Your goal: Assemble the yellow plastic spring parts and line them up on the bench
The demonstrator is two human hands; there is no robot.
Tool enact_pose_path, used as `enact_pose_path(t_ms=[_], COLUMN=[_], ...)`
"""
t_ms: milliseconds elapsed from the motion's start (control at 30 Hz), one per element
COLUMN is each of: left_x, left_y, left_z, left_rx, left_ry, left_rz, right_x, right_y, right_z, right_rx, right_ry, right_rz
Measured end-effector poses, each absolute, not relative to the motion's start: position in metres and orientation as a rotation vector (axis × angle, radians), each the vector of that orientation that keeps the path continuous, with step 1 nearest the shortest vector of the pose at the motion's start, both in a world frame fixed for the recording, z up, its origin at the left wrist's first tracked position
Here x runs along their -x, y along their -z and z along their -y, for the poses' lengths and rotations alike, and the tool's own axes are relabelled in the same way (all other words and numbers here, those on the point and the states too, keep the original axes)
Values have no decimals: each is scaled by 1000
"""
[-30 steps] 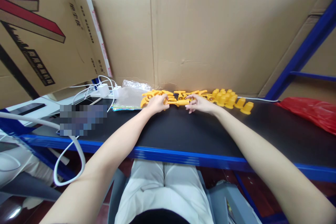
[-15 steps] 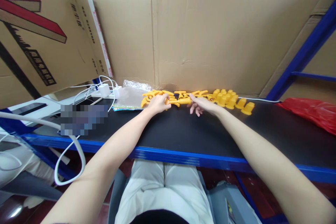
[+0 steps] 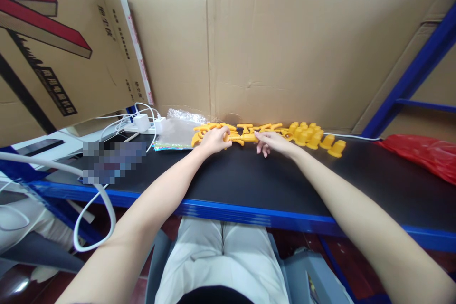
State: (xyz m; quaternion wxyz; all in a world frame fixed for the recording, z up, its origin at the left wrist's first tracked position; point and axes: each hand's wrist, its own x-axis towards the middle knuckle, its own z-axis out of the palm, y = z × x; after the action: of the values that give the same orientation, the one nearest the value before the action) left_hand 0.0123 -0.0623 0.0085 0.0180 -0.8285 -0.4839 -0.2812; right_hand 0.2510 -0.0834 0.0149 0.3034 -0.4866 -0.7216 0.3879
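Observation:
My left hand (image 3: 214, 140) is closed around a long yellow plastic piece (image 3: 237, 137), held just above the black tabletop. A curved, hook-like end (image 3: 195, 139) of yellow plastic sticks out to the left of that hand. At the piece's right end, my right hand (image 3: 271, 143) has its thumb and forefinger pinched on the tip, the other fingers curled below. Behind both hands lie several loose yellow plastic parts (image 3: 270, 127), partly hidden by the fingers. Several yellow flanged caps (image 3: 314, 139) stand upright in a cluster to the right of my right hand.
Clear plastic bags (image 3: 178, 128) lie left of the parts. Further left are white chargers and cables (image 3: 142, 122) and a blurred-out object (image 3: 114, 161). A red plastic bag (image 3: 420, 154) is at the right. A cardboard wall (image 3: 285, 52) rises behind; a blue rail (image 3: 249, 213) edges the table.
My right hand has shifted slightly left, and its fingers have drawn closer together at the yellow piece's right end. My left hand keeps its grip in the same place.

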Motion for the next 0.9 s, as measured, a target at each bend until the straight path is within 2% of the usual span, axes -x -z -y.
enact_pose_path(t_ms=[300,700,900], left_x=[-13,-10,-10], left_y=[-8,-7,-6], left_z=[62,60,60], left_rx=[2553,2555,2583], left_ry=[837,815,819], left_rz=[1541,1511,1448], right_x=[-261,-260,-251], right_y=[-14,-7,-9], right_z=[78,74,79], right_rx=[1316,1213,1291], right_ry=[-877,-968,-1041], right_rz=[1948,1942,1897])
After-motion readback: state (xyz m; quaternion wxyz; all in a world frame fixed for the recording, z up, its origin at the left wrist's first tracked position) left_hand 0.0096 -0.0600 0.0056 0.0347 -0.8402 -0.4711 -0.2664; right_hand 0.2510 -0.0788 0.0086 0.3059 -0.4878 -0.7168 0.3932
